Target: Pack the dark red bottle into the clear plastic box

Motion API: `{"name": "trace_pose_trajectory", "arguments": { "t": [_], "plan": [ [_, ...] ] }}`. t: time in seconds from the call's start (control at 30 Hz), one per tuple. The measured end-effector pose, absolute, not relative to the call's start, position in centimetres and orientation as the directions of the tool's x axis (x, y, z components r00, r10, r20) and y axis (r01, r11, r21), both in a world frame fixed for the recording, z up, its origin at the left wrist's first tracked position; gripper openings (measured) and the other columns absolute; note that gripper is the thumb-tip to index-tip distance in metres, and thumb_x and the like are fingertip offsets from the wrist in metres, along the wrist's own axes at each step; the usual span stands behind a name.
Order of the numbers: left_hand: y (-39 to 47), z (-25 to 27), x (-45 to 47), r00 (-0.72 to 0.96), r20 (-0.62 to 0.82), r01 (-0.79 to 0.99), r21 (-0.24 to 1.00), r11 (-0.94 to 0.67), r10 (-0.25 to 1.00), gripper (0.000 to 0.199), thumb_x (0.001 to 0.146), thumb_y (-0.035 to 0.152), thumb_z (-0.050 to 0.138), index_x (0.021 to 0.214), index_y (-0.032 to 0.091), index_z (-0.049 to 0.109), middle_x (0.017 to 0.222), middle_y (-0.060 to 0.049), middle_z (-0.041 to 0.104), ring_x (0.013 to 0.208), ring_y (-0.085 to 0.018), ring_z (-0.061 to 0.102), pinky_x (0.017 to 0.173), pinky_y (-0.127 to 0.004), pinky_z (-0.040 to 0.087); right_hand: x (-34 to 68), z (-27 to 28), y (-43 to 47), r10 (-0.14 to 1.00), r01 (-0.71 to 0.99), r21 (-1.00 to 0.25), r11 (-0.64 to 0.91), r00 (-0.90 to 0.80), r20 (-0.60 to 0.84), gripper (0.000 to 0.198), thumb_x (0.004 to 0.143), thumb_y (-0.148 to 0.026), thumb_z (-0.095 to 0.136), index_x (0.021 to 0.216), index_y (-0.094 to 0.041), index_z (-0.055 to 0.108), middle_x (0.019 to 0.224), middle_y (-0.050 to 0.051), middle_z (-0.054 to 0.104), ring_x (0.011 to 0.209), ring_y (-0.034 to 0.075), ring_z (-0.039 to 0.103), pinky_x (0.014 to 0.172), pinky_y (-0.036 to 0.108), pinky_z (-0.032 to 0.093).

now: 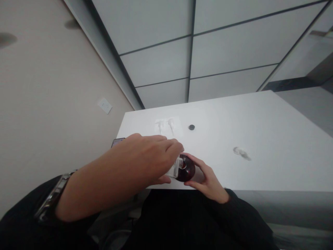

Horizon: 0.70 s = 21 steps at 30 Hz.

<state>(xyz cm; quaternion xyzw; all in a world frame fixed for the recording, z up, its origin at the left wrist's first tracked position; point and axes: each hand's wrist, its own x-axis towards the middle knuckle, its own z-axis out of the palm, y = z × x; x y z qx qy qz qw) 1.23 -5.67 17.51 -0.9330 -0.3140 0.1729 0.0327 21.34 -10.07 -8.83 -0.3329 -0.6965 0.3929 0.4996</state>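
My left hand (156,156) is closed around a clear bottle (173,171), tipped on its side with its threaded neck pointing right. That neck lies at the mouth of a dark brown-red round bottle (187,170); whether liquid flows between them I cannot tell. My right hand (208,182) curls around the dark bottle from the right, thumb at the near side and fingers at the far side. The dark bottle seems upright near the table's front edge. Much of the clear bottle is hidden behind my left hand.
On the white table (273,139), two whitish pump heads (166,125) lie beyond my left hand. A small dark round cap (191,127) is right of them. Farther right lies a translucent whitish piece (241,152). A phone (118,141) shows past my left forearm, near the wall.
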Motion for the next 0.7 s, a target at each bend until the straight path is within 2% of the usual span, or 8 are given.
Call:
{"name": "trace_pose_trajectory", "arguments": {
  "t": [0.13,0.27,0.43,0.7],
  "plan": [
    [-5.6,17.5,1.7,0.724,-0.331,0.593,-0.150,-0.791,0.605,0.031,0.092,0.029,0.080,0.120,0.022,0.068,0.120,-0.009,0.080,0.092,-0.027,0.078,0.068,-0.032,0.055,21.3,-8.8,-10.1,0.848,0.076,-0.869,0.489,-0.274,0.454,0.085,0.091,-0.044,0.086,0.164,-0.033,0.044,0.158,0.013,0.062,0.145,0.034,0.062,0.122,0.056,0.051],
    [-5.5,17.4,1.9,0.727,-0.342,0.594,-0.123,-0.795,0.596,0.032,0.092,0.029,0.081,0.121,0.023,0.069,0.127,-0.009,0.079,0.101,-0.029,0.078,0.073,-0.034,0.058,21.2,-8.7,-10.0,0.833,0.080,-0.849,0.522,-0.265,0.486,0.085,0.092,-0.045,0.084,0.165,-0.037,0.041,0.158,0.012,0.063,0.143,0.033,0.063,0.120,0.056,0.054],
    [-5.5,17.1,1.5,0.772,-0.306,0.560,-0.088,-0.824,0.557,0.037,0.092,0.028,0.083,0.126,0.021,0.069,0.133,-0.010,0.077,0.109,-0.030,0.077,0.081,-0.036,0.061,21.2,-8.6,-10.1,0.837,0.084,-0.850,0.519,-0.253,0.486,0.085,0.092,-0.046,0.084,0.165,-0.039,0.041,0.158,0.010,0.063,0.144,0.032,0.063,0.121,0.053,0.053],
    [-5.4,16.6,0.7,0.818,-0.235,0.518,-0.093,-0.850,0.524,0.045,0.093,0.029,0.084,0.134,0.022,0.066,0.138,-0.010,0.075,0.115,-0.029,0.076,0.081,-0.036,0.061,21.1,-8.4,-10.0,0.834,0.086,-0.848,0.523,-0.255,0.489,0.084,0.092,-0.047,0.083,0.165,-0.037,0.041,0.158,0.011,0.063,0.143,0.033,0.063,0.120,0.053,0.053]
  ]
}}
